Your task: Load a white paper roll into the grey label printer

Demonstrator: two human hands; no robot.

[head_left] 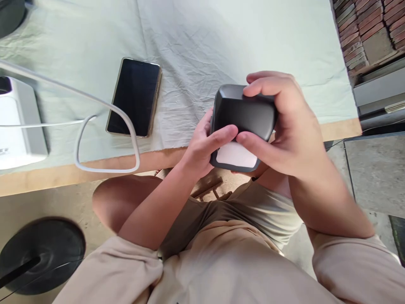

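Note:
A dark grey rounded box (243, 112) with a white label on its underside is held in front of me, just over the table's near edge. My left hand (202, 145) grips its lower left side, thumb pressed across the front. My right hand (284, 122) wraps over its top and right side, fingers curled on the upper edge and thumb meeting the left thumb. A black smartphone (134, 97) lies face up on the cloth to the left, apart from both hands.
A pale green cloth (221, 38) covers the wooden table (47, 175). A white cable (104, 139) loops past the phone to a white and grey device (19, 122) at the left. A black round base (41, 253) sits on the floor. Stacked bricks (367, 29) stand at the right.

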